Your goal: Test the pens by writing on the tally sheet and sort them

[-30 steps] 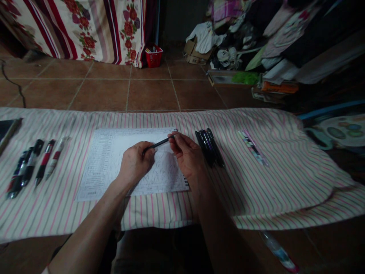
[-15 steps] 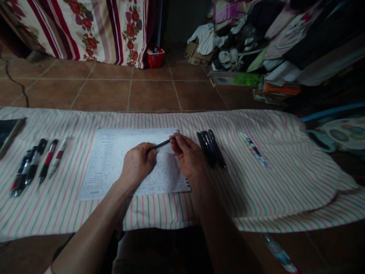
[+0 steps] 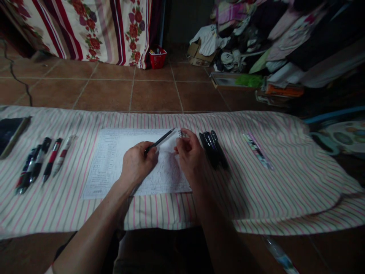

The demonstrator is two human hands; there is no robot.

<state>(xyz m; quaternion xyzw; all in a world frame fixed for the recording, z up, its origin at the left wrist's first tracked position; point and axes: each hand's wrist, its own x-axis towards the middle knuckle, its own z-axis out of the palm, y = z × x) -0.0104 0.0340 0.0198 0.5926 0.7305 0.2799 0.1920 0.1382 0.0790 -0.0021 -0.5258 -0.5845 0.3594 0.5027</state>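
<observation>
Fingers of the left hand (image 3: pixel 138 160) close round the rear of a slim dark pen (image 3: pixel 159 141), apparently to leave its tapered tip free over the smooth paper pad (image 3: pixel 122 139). The right hand (image 3: pixel 190 152) curls near the pad's wire spiral; whether its fingers grip anything small, I cannot tell. Glossy black pens (image 3: pixel 213 150) lie bunched just right of it, seemingly for easy reach; chunkier pens (image 3: pixel 38 163) lie left, on soft, creased striped cloth (image 3: pixel 285 182).
</observation>
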